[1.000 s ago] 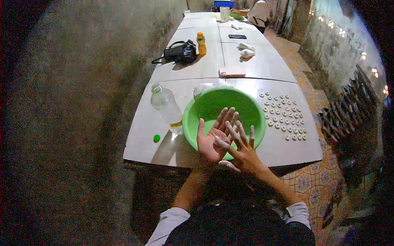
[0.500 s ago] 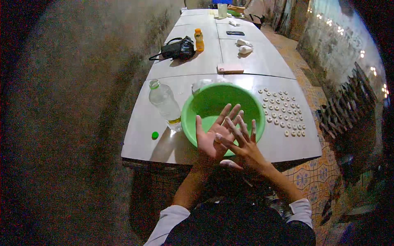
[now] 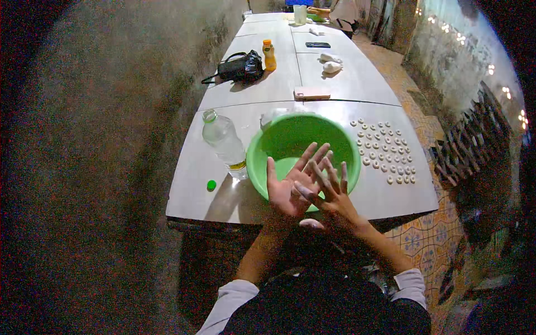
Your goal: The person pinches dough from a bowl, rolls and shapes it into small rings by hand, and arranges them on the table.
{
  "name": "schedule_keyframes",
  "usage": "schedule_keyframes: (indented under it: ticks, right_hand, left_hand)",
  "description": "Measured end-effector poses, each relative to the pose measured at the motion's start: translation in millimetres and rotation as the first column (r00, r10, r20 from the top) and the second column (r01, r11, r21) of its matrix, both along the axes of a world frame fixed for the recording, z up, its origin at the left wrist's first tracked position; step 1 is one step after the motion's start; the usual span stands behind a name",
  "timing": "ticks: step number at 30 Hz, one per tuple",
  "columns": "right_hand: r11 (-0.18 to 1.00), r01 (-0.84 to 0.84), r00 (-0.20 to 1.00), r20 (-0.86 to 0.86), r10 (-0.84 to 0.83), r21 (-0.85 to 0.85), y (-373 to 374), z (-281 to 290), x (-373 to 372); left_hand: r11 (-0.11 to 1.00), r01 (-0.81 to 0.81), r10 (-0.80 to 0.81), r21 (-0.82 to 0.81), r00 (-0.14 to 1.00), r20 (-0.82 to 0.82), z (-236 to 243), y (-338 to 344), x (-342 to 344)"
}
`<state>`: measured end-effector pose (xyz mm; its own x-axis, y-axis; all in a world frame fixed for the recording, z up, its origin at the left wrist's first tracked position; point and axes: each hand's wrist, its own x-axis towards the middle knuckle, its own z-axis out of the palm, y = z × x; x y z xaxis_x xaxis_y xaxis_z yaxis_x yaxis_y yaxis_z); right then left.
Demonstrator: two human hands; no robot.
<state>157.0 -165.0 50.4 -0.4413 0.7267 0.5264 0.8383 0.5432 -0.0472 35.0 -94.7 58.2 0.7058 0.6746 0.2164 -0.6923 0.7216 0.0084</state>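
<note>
Over the near rim of a green basin, my left hand lies palm up with its fingers stretched. My right hand is just beside and partly over it, fingers spread and dusted with white. One right fingertip touches or nearly touches the left palm, by a small pale spot; I cannot tell whether that is a bit of dough. Several small pale dough rings lie in rows right of the basin. On its left stands a clear plastic bottle without its cap; a green cap lies nearby.
Beyond the basin are a pink flat box-like thing, white bundles, a dark phone, a black bag and an orange bottle. Another person's arm shows at the table's far end.
My right hand has shifted very slightly, its fingertip still at the left palm. My left hand keeps its place, and the objects on the table stay put.
</note>
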Motion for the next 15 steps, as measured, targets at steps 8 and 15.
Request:
schedule_keyframes:
  ticks: [8, 15]
  right_hand:
    - [0.999, 0.045, 0.997, -0.058, -0.044, 0.020, -3, 1, -5]
    - [0.996, 0.085, 0.990, -0.108, -0.087, -0.016, -2, 11, -5]
  left_hand:
    - [1.000, 0.023, -0.023, 0.014, 1.000, 0.000, -2, 3, 3]
    - [1.000, 0.026, -0.026, -0.017, 1.000, 0.001, 0, 3, 2]
